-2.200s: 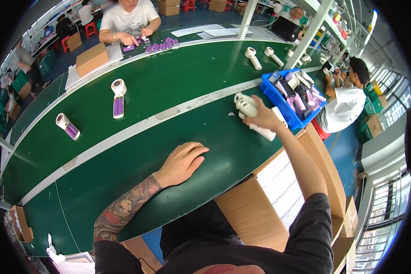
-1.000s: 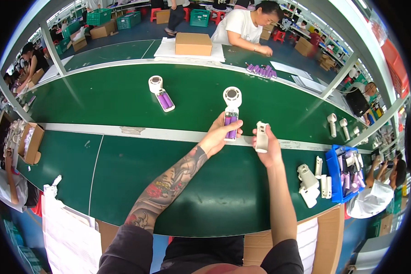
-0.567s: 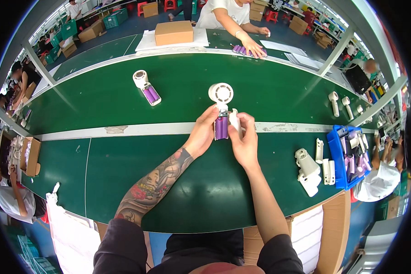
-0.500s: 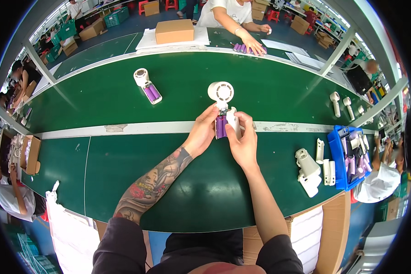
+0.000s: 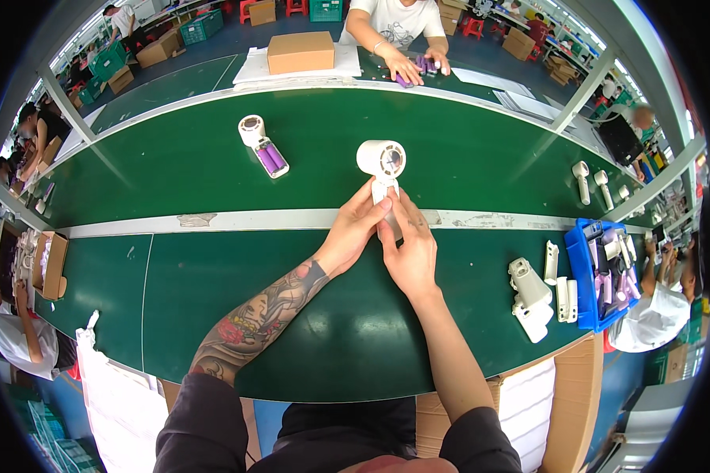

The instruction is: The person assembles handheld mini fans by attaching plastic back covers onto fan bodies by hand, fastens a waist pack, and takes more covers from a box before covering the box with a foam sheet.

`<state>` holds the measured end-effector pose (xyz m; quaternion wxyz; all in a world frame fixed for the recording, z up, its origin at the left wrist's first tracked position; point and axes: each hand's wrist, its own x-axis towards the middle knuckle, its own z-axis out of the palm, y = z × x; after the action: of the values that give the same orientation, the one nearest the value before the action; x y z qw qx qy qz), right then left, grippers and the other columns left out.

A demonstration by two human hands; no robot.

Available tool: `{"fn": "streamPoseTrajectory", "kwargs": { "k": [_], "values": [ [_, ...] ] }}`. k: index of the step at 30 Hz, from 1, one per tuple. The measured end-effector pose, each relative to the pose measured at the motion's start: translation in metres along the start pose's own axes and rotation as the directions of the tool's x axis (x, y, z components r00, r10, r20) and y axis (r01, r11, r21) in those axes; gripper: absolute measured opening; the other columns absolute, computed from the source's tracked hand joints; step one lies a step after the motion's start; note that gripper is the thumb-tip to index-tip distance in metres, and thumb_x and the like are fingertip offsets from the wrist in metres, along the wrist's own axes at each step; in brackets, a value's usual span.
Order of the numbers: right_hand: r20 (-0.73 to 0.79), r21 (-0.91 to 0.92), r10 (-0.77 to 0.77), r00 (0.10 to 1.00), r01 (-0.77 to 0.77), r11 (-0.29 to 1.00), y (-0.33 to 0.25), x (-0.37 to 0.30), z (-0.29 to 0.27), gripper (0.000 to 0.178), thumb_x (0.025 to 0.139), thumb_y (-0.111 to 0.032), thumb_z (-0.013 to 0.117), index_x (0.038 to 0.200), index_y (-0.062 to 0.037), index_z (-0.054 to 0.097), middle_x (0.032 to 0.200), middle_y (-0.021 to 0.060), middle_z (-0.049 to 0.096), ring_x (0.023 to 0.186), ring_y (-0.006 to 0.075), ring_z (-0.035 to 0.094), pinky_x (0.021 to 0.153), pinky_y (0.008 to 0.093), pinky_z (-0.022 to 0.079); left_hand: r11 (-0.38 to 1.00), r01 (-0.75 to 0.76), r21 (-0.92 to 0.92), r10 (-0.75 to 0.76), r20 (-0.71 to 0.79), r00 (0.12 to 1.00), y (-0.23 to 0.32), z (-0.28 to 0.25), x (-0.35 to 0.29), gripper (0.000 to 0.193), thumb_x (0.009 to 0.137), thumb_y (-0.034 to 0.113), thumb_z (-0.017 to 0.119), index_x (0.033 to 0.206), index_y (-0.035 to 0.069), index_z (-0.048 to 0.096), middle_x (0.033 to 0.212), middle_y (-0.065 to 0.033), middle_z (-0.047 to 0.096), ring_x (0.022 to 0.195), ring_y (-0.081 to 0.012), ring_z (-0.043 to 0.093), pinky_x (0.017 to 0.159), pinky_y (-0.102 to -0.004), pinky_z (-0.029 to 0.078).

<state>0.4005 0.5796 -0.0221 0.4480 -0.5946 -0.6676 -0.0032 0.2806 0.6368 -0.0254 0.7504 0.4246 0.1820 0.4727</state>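
Observation:
A white handheld fan (image 5: 381,160) stands upright between my hands, its round head pointing away from me at the middle of the bench. My left hand (image 5: 353,229) grips the handle from the left, thumb pressed on its upper part. Around the right side, my right hand (image 5: 412,251) holds the white handle cover (image 5: 390,227) against the handle. The cover lies over the purple batteries, which are now hidden. Whether it is fully seated I cannot tell.
On the green belt lies another open fan (image 5: 263,147) with purple batteries. To the right are loose white housings (image 5: 531,288) and a blue bin (image 5: 599,276) of parts. Further white fans (image 5: 581,183) lie at far right. Across the bench, a person's hands (image 5: 409,69) touch purple batteries.
My right hand has brought the cover onto the handle, hiding the batteries. My left thumb has moved onto it. The open fan has shifted slightly right. The person opposite now has both hands at the batteries.

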Motion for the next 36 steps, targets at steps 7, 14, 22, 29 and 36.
{"fn": "streamPoseTrajectory", "kwargs": {
  "k": [7,14,22,29,36],
  "values": [
    [0.067,0.464,0.16,0.985,-0.172,0.869,0.0,0.005,0.003,0.057,0.087,-0.002,0.07,0.142,-0.0084,0.058,0.138,0.0171,0.06,0.121,0.0298,0.063,0.099,0.0351,0.052,0.976,0.0,0.217,-0.005,0.023,1.0,0.005,-0.013,0.005,0.055,0.101,0.006,0.059,0.152,0.004,0.039,0.139,-0.0143,0.057,0.125,-0.0198,0.056,0.099,-0.0315,0.049],
    [0.213,0.491,0.37,0.904,-0.427,0.759,0.011,0.004,-0.002,0.055,0.084,-0.002,0.071,0.137,-0.0051,0.059,0.131,0.0183,0.065,0.113,0.0326,0.066,0.094,0.0365,0.054,0.962,-0.011,0.272,0.008,0.012,1.0,0.0,-0.005,0.006,0.057,0.096,0.005,0.065,0.148,0.001,0.04,0.136,-0.0174,0.059,0.118,-0.0225,0.061,0.098,-0.0335,0.05],
    [0.242,0.393,0.278,0.929,-0.356,0.848,0.013,0.002,-0.007,0.05,0.084,-0.003,0.07,0.133,-0.0022,0.061,0.111,0.019,0.073,0.096,0.0321,0.071,0.083,0.0368,0.055,0.807,-0.205,0.554,0.082,0.239,0.968,-0.007,-0.027,0.014,0.068,0.093,0.012,0.072,0.15,0.002,0.036,0.124,-0.0138,0.064,0.105,-0.0191,0.064,0.095,-0.0332,0.051],
    [0.187,0.292,0.228,0.956,-0.276,0.916,0.014,-0.002,-0.002,0.045,0.089,-0.005,0.066,0.133,0.0006,0.059,0.105,0.0181,0.073,0.084,0.0283,0.071,0.075,0.0345,0.055,0.816,-0.188,0.546,0.086,0.207,0.975,-0.007,-0.018,0.009,0.057,0.097,0.02,0.069,0.144,-0.001,0.044,0.113,-0.0116,0.065,0.098,-0.0169,0.063,0.091,-0.029,0.05],
    [0.557,0.83,0.16,0.815,-0.542,-0.131,0.021,0.01,-0.021,0.043,0.099,-0.009,0.058,0.14,0.0043,0.051,0.099,0.0151,0.068,0.076,0.0183,0.066,0.068,0.028,0.053,0.775,-0.248,0.581,0.33,-0.037,0.943,0.009,-0.029,0.025,0.027,0.105,0.021,0.054,0.12,0.002,0.065,0.097,-0.0078,0.069,0.094,-0.0194,0.064,0.088,-0.0303,0.05]
  ]
}}
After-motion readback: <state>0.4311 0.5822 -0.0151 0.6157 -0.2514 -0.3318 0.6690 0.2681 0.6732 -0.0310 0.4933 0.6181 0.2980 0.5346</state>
